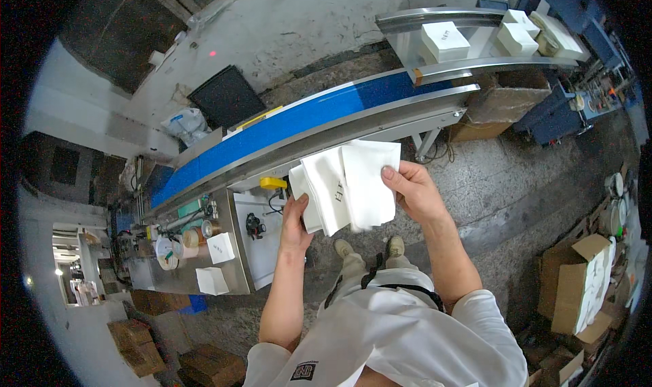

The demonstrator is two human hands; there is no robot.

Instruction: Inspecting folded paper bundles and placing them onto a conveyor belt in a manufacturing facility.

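Seen from the head camera, both hands hold a fanned stack of white folded paper napkins [346,186] in the air above the grey concrete floor [489,203], just in front of the near edge of the long blue conveyor belt with steel rails [299,122]. The left hand [295,224] grips the stack's lower left corner, fingers closed around it, thumb on top. The right hand [414,190] clamps the right edge, thumb pressed on the top sheet. White square napkin packs [445,40] ride a raised steel conveyor section. Two more white packs [216,265] lie on the steel side table [238,278] at the left.
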